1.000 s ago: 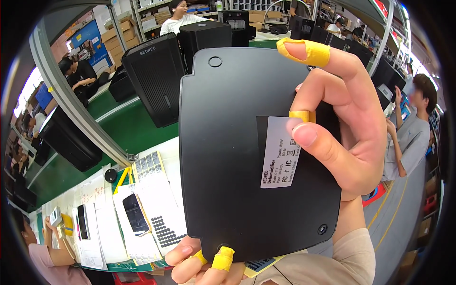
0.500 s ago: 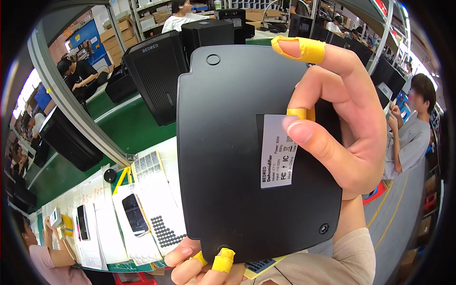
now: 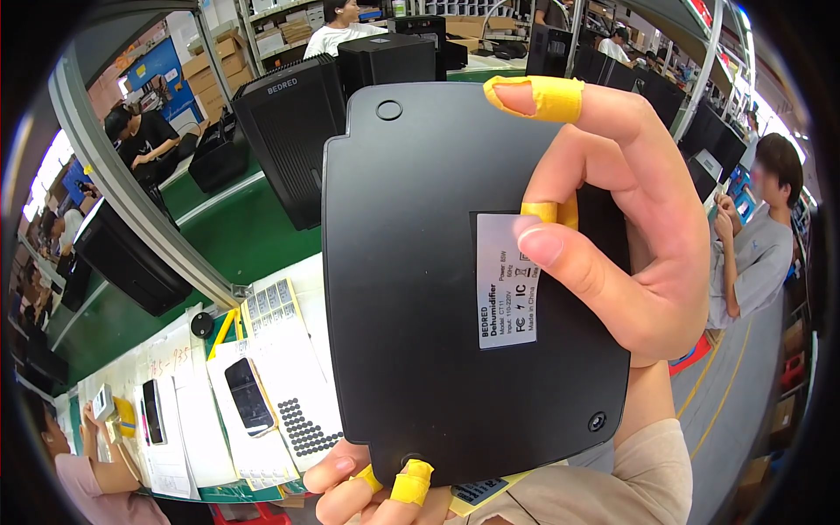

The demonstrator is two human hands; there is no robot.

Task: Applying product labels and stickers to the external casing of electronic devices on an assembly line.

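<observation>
A flat black plastic panel with stepped corners fills the middle of the view, tilted up toward me. My left hand grips its lower edge, two fingers wrapped in yellow tape. On the panel, a white printed label overlaps a shallow rectangular recess, leaving a dark strip at the upper left. My right hand reaches in from the right, its thumb and a taped finger pinched on the label's upper right corner. The taped index finger is raised over the panel. Whether the label is fully stuck down is hidden.
On the white worktable at left lie a phone, a sheet of black round stickers, a label sheet and a second phone. Another label sheet shows below the panel. Black appliance housings stand beyond. Co-workers sit around.
My right hand and the label have shifted slightly left, narrowing the dark strip beside the label. The panel has moved a little left at its upper end. My left hand keeps its grip.
</observation>
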